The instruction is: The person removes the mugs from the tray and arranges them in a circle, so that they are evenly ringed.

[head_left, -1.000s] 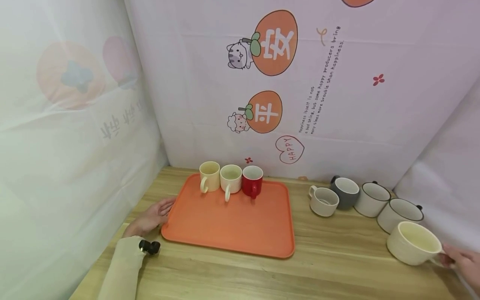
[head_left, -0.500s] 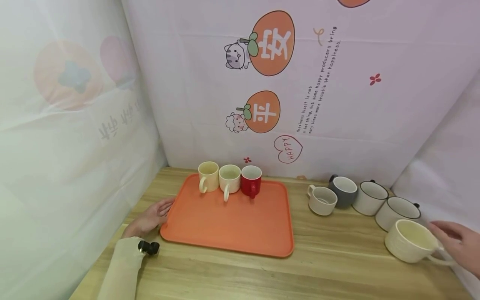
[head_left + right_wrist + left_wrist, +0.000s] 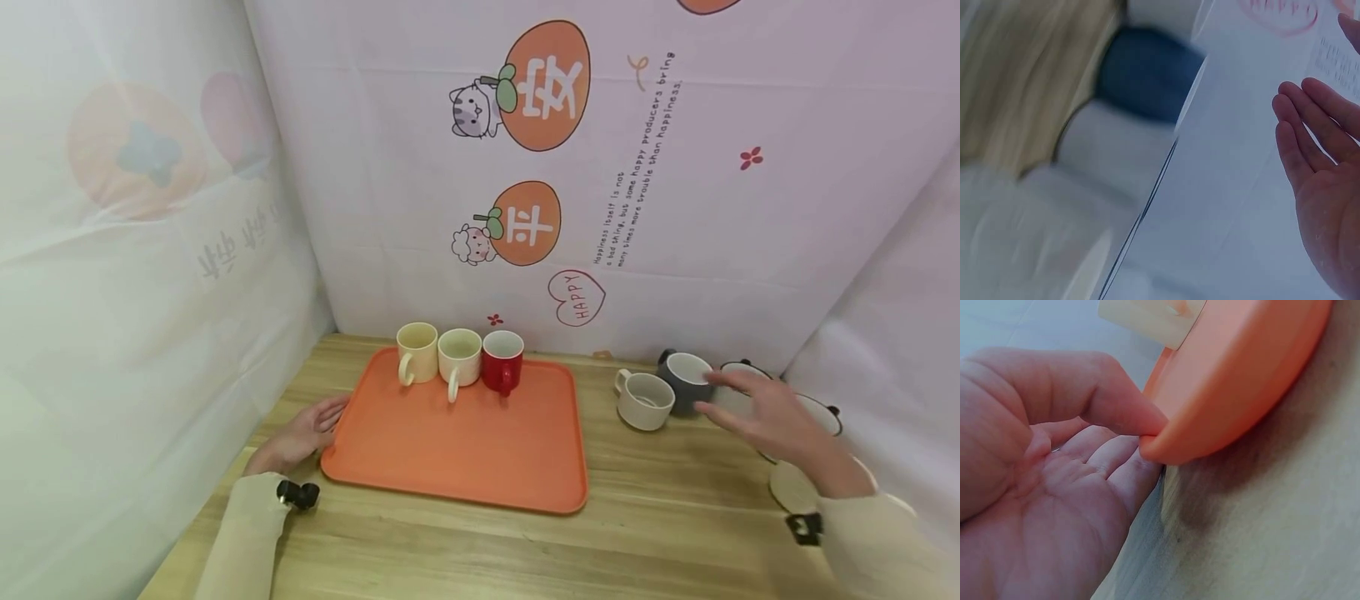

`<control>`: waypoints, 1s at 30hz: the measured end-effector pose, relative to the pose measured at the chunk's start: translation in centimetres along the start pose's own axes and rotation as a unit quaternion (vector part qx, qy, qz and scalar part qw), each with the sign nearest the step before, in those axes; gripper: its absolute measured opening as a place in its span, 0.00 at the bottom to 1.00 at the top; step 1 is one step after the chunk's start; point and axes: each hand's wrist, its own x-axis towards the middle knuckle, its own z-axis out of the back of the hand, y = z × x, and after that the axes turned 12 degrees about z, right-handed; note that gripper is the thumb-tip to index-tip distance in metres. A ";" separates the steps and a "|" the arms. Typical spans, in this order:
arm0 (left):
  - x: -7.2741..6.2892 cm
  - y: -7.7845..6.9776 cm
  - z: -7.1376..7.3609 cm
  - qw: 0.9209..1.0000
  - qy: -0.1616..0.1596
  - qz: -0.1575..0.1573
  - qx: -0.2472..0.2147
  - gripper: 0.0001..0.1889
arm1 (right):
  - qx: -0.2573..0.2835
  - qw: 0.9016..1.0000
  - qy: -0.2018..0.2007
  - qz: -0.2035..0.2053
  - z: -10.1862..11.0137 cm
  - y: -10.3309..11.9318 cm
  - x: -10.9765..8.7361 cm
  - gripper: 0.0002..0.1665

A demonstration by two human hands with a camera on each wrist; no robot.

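My left hand (image 3: 303, 433) pinches the left rim of the orange tray (image 3: 457, 450); in the left wrist view the thumb (image 3: 1129, 403) presses on the rim with fingers beneath. My right hand (image 3: 783, 429) hovers over the mugs at the right, fingers extended and holding nothing. Just beyond its fingertips are a dark grey mug (image 3: 684, 396) and a small off-white cup (image 3: 643, 404). Partly hidden behind the hand are two white mugs with black rims, one mug (image 3: 746, 367) farther back and the other mug (image 3: 823, 414) nearer. A wide cream mug (image 3: 791, 490) is mostly covered by the right forearm.
Along the tray's back edge stand a pale yellow mug (image 3: 422, 354), a cream mug (image 3: 463, 362) and a red mug (image 3: 498, 367), handles facing forward. The wooden table (image 3: 637, 533) meets a printed cloth (image 3: 420, 208) at the back, with white cloth on both sides.
My right hand has let go of the wide cream mug's handle, leaving that mug at the right, and has swung left and back over the other mugs. The left hand stays at the tray.
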 end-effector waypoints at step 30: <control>0.2 0.0 0.1 1.000 -0.004 0.008 0.002 0.48 | 0.244 0.965 0.095 -0.009 -18.8 11.7 15.4 0.30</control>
